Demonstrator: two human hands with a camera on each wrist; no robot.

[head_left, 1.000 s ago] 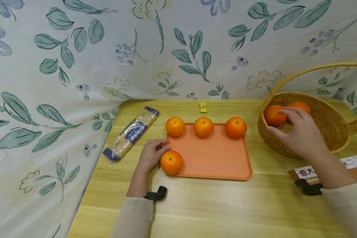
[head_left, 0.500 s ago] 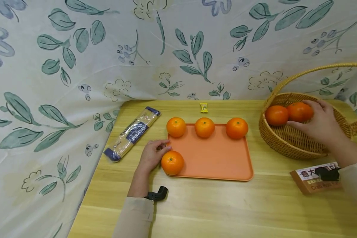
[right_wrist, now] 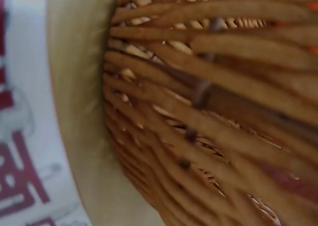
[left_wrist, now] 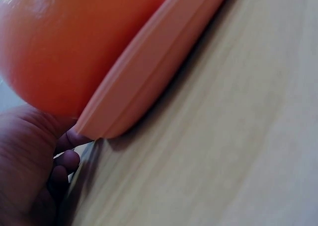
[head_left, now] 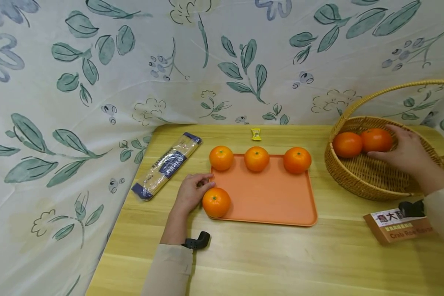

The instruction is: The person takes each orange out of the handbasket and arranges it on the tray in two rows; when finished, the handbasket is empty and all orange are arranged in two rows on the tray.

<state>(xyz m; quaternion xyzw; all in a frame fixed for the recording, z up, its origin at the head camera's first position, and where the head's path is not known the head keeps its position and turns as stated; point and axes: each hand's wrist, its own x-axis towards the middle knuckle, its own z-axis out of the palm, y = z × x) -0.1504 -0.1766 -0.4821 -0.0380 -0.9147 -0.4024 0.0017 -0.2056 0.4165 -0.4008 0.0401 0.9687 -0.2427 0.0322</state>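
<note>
In the head view, my left hand point(head_left: 192, 192) holds the left edge of an orange-pink tray point(head_left: 266, 197), thumb and index finger at its rim. An orange point(head_left: 216, 202) sits on the tray's near left corner, beside that thumb. Further oranges line the far edge: one at the left corner point(head_left: 221, 158), one mid-edge point(head_left: 257, 159), one at the right corner point(head_left: 297, 160). My right hand point(head_left: 408, 150) reaches into a wicker basket point(head_left: 340, 176) and grips an orange point(head_left: 376, 140) from its right side. Another orange point(head_left: 348, 144) touches or nearly touches it. In the right wrist view, basket weave point(right_wrist: 198, 112) hides the fingers.
A clear packet with blue ends point(head_left: 166, 166) lies left of the tray. Behind the tray is a small yellow wrapped candy point(head_left: 256, 134). A brown printed box point(head_left: 397, 226) lies before the basket, partly below my right wrist. Floral cloth point(head_left: 207, 61) hangs behind the table.
My right hand has moved from above the left orange in the basket to the right one and closed around it. My left hand stays at the tray edge. The view has shifted slightly.
</note>
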